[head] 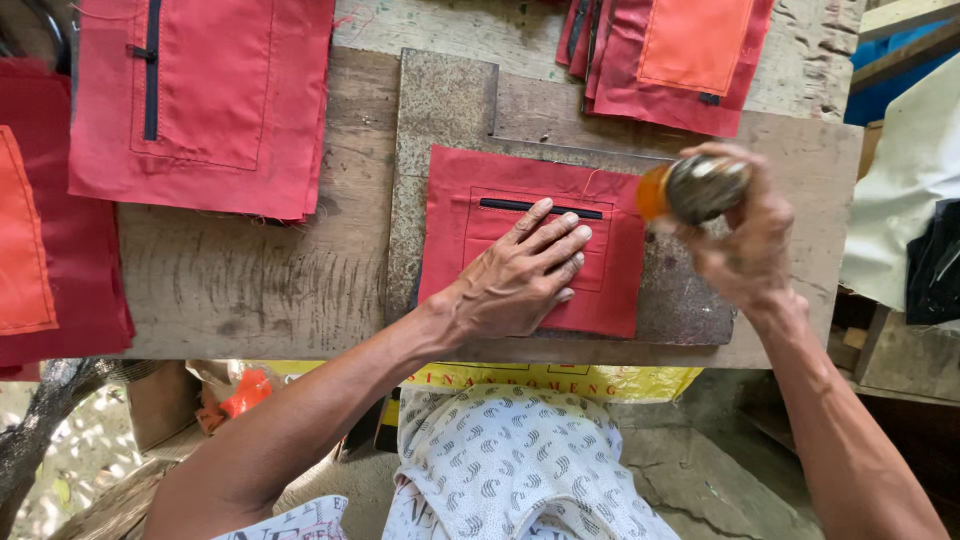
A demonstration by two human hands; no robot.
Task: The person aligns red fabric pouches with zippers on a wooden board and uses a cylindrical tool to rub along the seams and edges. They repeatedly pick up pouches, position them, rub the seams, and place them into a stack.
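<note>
A red fabric panel [535, 250] with a black zipper slit [540, 208] lies flat on a worn metal plate [440, 120], which rests on the wooden table [250, 280]. The left hand [520, 275] lies palm down on the panel, its fingers [560, 235] straight and held close together, their tips reaching up to just below the zipper slit; the panel sits directly under them and extends past them on every side. The right hand [745, 235] hovers at the panel's right edge, above the bare part of the plate, its fingers curled around a rounded, blurred tool [700, 188] with an orange part facing the panel; how tightly it is gripped cannot be told through the blur. Up and left of the panel lies a larger red fabric piece [200, 100] with a vertical black zipper, and farther left of it a dark red piece [60, 260] carrying an orange patch. Up and right of the panel sits a stack of red pieces [660, 90] topped by an orange rectangle. Below the panel, past the table's near edge, the person's patterned white garment [510, 470] shows.
</note>
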